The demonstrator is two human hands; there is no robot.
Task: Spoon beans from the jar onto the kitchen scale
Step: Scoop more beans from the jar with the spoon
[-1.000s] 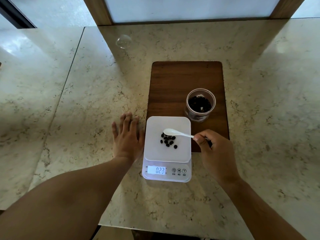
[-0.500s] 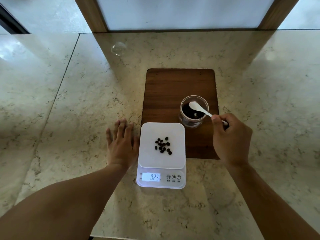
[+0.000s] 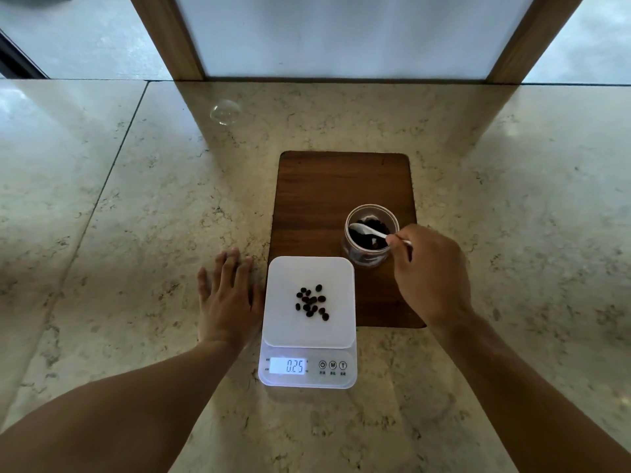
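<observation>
Glossy veined stone worktop (image 3: 136, 233), matt dark wooden board (image 3: 324, 199), smooth white plastic scale (image 3: 307, 332), clear jar (image 3: 370, 233), white spoon (image 3: 367, 230).

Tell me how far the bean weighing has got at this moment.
Done: a small pile of beans lies on the scale, whose display shows 025. In hand: the right hand holds the white spoon with its bowl inside the open jar on the wooden board. The left hand lies flat on the counter. Left: more scoops; no target weight is visible.
</observation>
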